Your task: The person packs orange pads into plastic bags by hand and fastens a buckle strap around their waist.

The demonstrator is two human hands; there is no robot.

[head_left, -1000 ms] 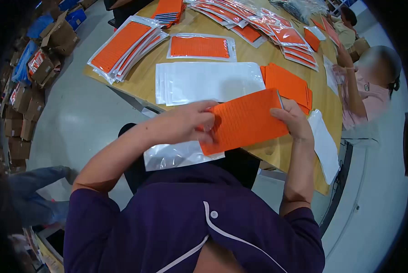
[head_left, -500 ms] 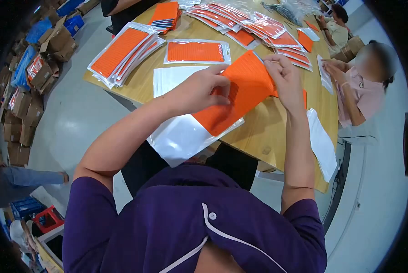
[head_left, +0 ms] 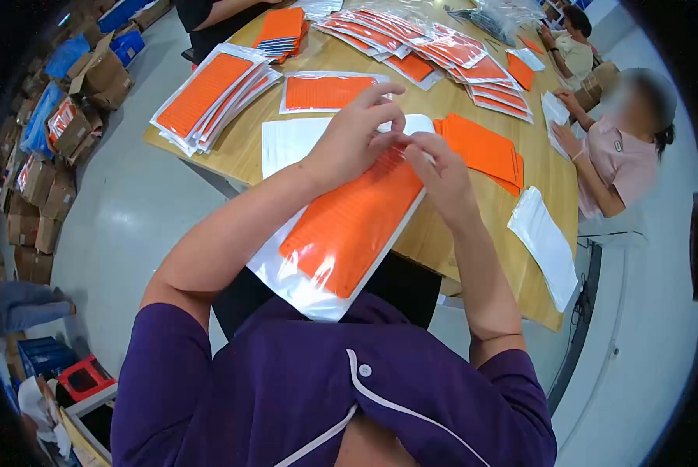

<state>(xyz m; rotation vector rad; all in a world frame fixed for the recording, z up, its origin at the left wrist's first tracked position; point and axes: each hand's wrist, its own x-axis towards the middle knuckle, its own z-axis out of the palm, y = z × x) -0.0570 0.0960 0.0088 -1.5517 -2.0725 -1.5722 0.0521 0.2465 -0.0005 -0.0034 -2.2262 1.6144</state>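
A clear, white-backed plastic bag hangs tilted over the table's near edge, with a flat orange sheet inside it. My left hand pinches the bag's upper end between thumb and fingers, its other fingers curled above. Close beside it, my right hand is closed on the upper right corner of the same bag. The fingertips of both hands nearly meet there and partly hide the bag's mouth. White bags lie on the table behind my left wrist.
Loose orange sheets lie right of my hands, white bags nearer the right edge. Bagged orange sheets are stacked at the left and heaped at the back. A person in a pink shirt sits at the right.
The orange sheet, held outside the bag before, is now inside it. My right hand has come down and left, and the bag tilts lower toward me. The loose orange sheets are now uncovered.
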